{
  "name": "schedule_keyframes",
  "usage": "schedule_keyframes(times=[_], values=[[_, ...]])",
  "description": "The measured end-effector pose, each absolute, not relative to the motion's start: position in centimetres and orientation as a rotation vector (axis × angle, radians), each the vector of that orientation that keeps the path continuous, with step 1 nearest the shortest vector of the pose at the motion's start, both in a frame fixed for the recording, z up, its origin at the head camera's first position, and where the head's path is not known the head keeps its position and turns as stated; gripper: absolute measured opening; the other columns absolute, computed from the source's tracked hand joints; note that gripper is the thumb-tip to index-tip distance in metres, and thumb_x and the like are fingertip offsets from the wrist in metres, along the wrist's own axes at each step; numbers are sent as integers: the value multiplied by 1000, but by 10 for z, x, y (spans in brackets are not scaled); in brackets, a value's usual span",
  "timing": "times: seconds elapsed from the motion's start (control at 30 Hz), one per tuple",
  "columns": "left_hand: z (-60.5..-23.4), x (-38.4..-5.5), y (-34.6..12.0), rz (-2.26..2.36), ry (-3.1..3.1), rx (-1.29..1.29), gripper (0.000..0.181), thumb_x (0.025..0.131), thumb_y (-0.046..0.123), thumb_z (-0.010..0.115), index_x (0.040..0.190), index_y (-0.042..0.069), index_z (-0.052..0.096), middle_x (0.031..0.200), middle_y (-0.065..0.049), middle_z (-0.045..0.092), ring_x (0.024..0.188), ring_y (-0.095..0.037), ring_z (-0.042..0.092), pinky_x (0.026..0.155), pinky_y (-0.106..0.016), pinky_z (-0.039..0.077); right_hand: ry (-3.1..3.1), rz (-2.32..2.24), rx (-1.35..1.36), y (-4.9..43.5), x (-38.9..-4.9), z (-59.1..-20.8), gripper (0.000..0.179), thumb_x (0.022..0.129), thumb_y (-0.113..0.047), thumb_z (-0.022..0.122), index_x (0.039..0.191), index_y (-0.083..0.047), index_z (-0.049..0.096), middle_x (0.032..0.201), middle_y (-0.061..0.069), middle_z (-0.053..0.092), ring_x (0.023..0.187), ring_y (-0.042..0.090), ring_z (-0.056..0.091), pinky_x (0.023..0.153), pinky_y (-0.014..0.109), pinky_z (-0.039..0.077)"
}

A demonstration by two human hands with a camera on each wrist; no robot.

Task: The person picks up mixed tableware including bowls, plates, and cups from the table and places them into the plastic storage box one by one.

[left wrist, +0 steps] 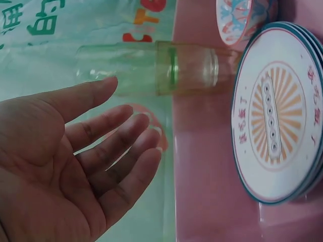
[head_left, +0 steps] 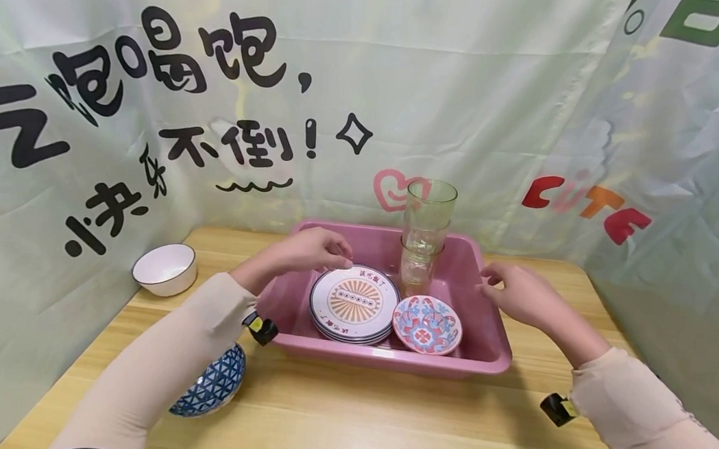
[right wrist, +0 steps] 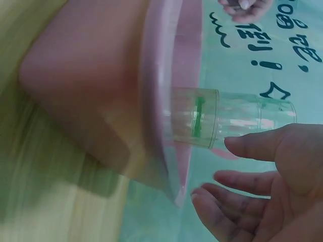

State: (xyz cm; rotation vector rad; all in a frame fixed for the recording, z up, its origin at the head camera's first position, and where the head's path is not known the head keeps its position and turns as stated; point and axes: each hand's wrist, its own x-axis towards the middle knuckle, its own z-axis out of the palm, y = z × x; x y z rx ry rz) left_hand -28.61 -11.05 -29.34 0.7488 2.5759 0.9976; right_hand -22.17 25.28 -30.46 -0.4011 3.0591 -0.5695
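Note:
On the table stands a pink plastic basin (head_left: 382,355). Inside it, a stack of white plates (head_left: 355,303) with an orange sunburst print lies toward the left. A small red-and-blue patterned bowl (head_left: 427,325) sits to their right, and stacked clear greenish glasses (head_left: 423,235) rise behind. My left hand (head_left: 311,250) hovers over the basin's left part, by the plates' far edge; its fingers (left wrist: 128,189) are relaxed, with nothing in them. Beside the basin's right rim is my right hand (head_left: 519,292), its fingers (right wrist: 217,204) loosely bent and holding nothing.
A white bowl (head_left: 168,271) with a dark rim stands at the table's left edge. Nearer, a blue-and-white patterned bowl (head_left: 220,384) is partly hidden by my left sleeve (head_left: 172,350). A printed fabric curtain (head_left: 495,123) encloses the back and sides of the wooden table (head_left: 348,416).

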Motion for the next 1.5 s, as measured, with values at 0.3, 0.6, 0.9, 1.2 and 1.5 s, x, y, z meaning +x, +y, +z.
schedule_keyframes(times=[0.3, 0.6, 0.9, 1.2, 1.5], values=[[-295, -270, -155, 1044, 2719, 727, 33, 93, 25, 68, 117, 4, 66, 107, -4, 69, 100, -22, 63, 88, -40, 53, 2898, -904, -297, 271, -217, -324, 74, 98, -32, 59, 146, 13, 25, 128, 38, 49, 104, 45, 61, 78, 50, 56], [-303, -255, -200, 1111, 2737, 584, 39, 95, 31, 65, 125, 7, 63, 121, -11, 63, 116, -34, 56, 96, -49, 48, 2709, -1157, -284, 273, -214, -353, 77, 102, -35, 53, 148, 15, 17, 130, 38, 50, 103, 34, 65, 79, 40, 57], [-323, -239, -242, 1138, 2746, 508, 48, 98, 37, 61, 132, 3, 57, 128, -16, 59, 119, -39, 55, 97, -52, 47, 2659, -1349, -235, 278, -210, -370, 69, 105, -33, 45, 151, 10, 16, 121, 32, 59, 99, 28, 65, 75, 32, 55], [-345, -227, -277, 1089, 2735, 412, 51, 98, 37, 59, 134, 0, 55, 128, -19, 59, 118, -40, 54, 92, -50, 51, 2556, -1537, -169, 278, -207, -382, 70, 105, -40, 41, 153, 5, 17, 123, 29, 57, 101, 24, 62, 76, 29, 54], [-369, -217, -301, 1049, 2680, 331, 56, 96, 39, 62, 134, -1, 54, 129, -20, 58, 115, -35, 57, 90, -49, 51, 2516, -1624, -183, 279, -206, -390, 71, 106, -43, 37, 153, 5, 15, 137, 35, 45, 112, 28, 57, 81, 25, 52]])
